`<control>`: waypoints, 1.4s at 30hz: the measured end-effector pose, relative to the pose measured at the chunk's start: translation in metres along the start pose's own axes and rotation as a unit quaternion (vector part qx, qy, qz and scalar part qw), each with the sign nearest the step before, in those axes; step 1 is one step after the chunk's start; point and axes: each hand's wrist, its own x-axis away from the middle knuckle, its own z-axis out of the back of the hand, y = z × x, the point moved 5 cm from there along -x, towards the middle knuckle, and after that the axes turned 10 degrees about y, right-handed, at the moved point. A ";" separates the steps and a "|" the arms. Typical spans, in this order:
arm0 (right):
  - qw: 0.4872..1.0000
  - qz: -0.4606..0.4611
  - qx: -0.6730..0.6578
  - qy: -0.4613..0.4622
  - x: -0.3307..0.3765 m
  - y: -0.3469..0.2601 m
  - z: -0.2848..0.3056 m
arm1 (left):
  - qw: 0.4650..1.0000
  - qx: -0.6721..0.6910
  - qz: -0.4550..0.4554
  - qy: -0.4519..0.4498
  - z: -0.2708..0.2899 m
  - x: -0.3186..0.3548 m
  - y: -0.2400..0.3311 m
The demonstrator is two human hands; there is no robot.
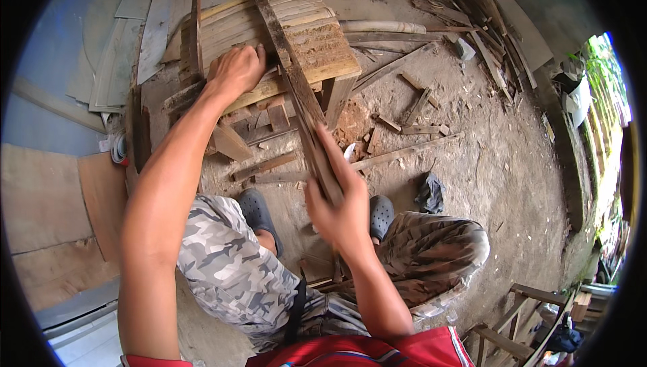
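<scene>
Wooden slat [296, 90] overhanging bench edge [337, 70]

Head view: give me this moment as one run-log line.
left hand: pressing on slat stack | right hand: gripping near end of long plank | plank: slanted across stack | ground: wood scraps
</scene>
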 end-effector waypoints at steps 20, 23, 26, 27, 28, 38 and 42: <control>0.992 -0.105 -0.014 -0.071 0.050 -0.030 0.038 | 0.997 -0.043 0.055 -0.039 0.030 0.004 -0.006; 0.992 -0.109 -0.013 -0.067 0.059 -0.035 0.051 | 0.993 -0.040 0.058 -0.092 0.029 0.004 -0.004; 0.995 -0.081 -0.026 -0.045 0.012 -0.031 0.018 | 0.993 -0.029 0.051 -0.102 0.027 0.000 -0.004; 0.998 -0.053 -0.018 -0.030 -0.009 -0.022 -0.003 | 0.995 -0.045 0.022 -0.087 0.020 -0.001 -0.009; 1.000 -0.023 -0.013 -0.016 -0.027 -0.014 -0.021 | 0.996 -0.063 -0.006 -0.068 0.013 -0.005 -0.019; 0.989 -0.112 -0.041 -0.087 0.068 -0.028 0.053 | 0.995 -0.088 0.030 -0.027 0.015 -0.005 -0.026; 0.997 -0.058 -0.034 -0.046 0.024 -0.037 0.041 | 0.996 -0.080 0.005 -0.031 0.023 -0.002 -0.005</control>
